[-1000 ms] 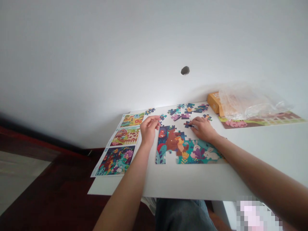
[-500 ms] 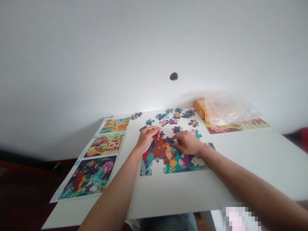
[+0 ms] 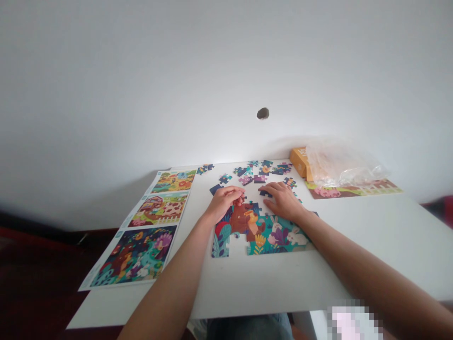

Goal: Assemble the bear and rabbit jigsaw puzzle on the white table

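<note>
A partly assembled jigsaw puzzle (image 3: 278, 238) with a bear, a fox and white rabbits lies on the white table, with a gap in its bottom edge. My left hand (image 3: 226, 203) is at its upper left edge. The fingers are curled together, and what they hold, if anything, is hidden. Above the upper middle of the puzzle, my right hand (image 3: 283, 202) reaches over a loose dark blue puzzle piece (image 3: 264, 192). Its thumb and fingers are apart, the fingertips at that piece. Another dark piece (image 3: 215, 189) lies just beyond my left hand.
Several loose pieces (image 3: 245, 180) are scattered toward the wall. To the left lies a sheet with three printed pictures (image 3: 141, 236), overhanging the table's edge. At the back right are an orange box (image 3: 299, 163), a clear plastic bag (image 3: 341, 163) and a farm picture board (image 3: 361, 190).
My right hand has moved from the puzzle's upper edge, away from me, to the loose dark piece, uncovering more of the rabbits. My left hand stays nearly in place. The view has shifted slightly.
</note>
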### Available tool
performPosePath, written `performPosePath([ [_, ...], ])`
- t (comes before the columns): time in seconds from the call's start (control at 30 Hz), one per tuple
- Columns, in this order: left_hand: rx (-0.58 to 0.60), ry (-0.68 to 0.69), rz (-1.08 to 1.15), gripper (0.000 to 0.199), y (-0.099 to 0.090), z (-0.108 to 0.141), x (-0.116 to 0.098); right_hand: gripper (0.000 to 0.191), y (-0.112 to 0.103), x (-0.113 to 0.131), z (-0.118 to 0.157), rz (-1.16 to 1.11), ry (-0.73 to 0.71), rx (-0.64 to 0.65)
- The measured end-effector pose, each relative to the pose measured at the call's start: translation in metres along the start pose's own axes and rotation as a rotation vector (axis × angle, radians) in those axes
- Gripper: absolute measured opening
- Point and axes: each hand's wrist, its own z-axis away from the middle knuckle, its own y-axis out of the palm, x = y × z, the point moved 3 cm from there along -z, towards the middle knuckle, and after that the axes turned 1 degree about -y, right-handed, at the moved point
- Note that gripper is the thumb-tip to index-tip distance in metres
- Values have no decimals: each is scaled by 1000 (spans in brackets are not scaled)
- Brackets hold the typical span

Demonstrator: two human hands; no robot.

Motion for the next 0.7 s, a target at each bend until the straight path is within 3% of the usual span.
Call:
performPosePath([
  [0.37,-32,-19,195,28,0,-3,-6,36,4,-15,-5,16,67,-22],
  [0.53,21,-33,210,31,-2,-5,-6,32,3,-10,-1,114,142,-68],
  [0.6,36,-44,203,33,-4,-6,-5,31,1,-7,-9,178,153,-41],
  [0.7,52,-45,185,33,-5,-7,-4,32,-3,-12,-41,245,164,59],
])
